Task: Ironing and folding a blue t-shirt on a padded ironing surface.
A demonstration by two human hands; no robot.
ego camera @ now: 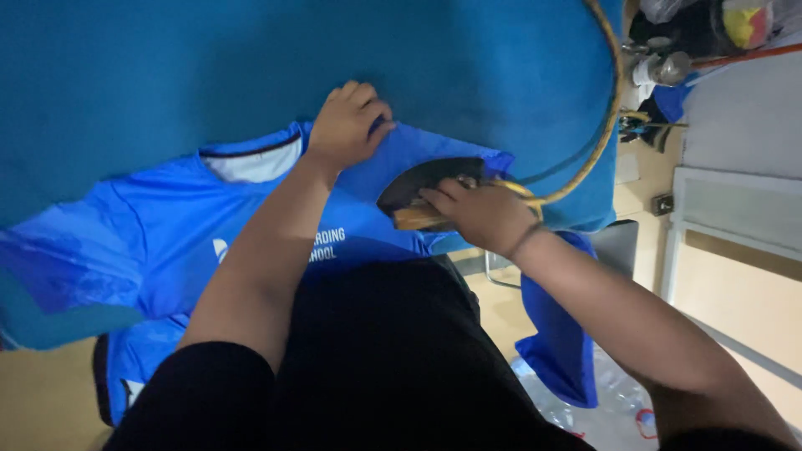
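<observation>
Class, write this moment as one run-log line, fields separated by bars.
left hand: pressing blue shirt flat | right hand: gripping iron on shirt | surface: teal ironing cloth

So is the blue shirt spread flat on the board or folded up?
Mostly spread: the blue shirt lies open, collar showing, on the teal board. The left hand presses it; one end hangs off beside the iron.

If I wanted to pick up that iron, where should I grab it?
Probably by the handle on top, from above, as the right hand grips it now. The iron lies flat on the blue shirt, its dark body low and the yellow cord trailing away.
</observation>
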